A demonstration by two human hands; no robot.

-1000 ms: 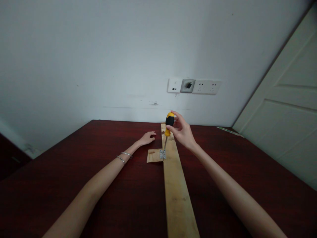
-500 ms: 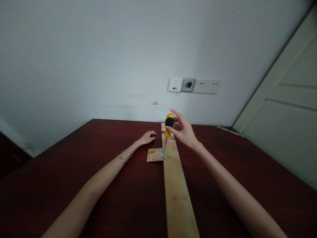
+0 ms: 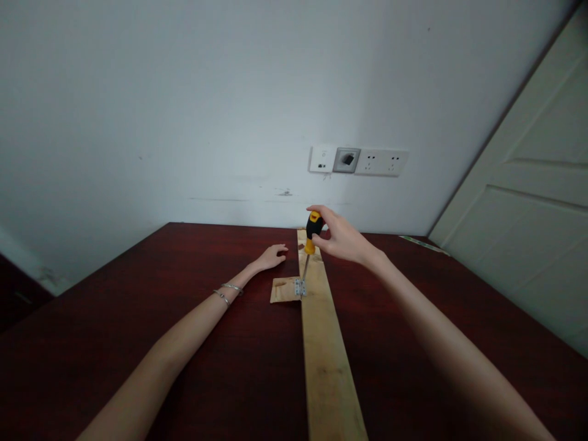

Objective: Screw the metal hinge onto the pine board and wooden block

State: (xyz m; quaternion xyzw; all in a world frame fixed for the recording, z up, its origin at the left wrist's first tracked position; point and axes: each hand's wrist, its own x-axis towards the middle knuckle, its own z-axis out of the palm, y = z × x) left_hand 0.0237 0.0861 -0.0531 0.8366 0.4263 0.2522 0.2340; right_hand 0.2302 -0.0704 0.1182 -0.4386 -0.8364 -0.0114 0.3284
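A yellow-and-black screwdriver [image 3: 314,228] stands slightly tilted, its tip down at a metal hinge [image 3: 300,286]. Fingers and thumb of my right hand [image 3: 340,237] are closed around the handle. The hinge spans a long wooden board [image 3: 326,355] and a small wooden piece [image 3: 283,290] at the board's left side. My left hand [image 3: 272,257] rests on the dark red table, just left of the board and beyond the small piece. Its thumb and fingers are apart with nothing in them. Any screw under the tip is too small to make out.
The dark red tabletop [image 3: 220,380] runs back to a white wall [image 3: 229,110] with sockets [image 3: 381,162] and a black plug [image 3: 349,159]. A pale door [image 3: 542,202] stands at the right. Near the back right edge lies a thin flat strip [image 3: 425,245].
My right hand has turned about the screwdriver handle, its wrist swinging up and right and its fingers wrapping closer over the top. My left hand stays at the same place beside the board.
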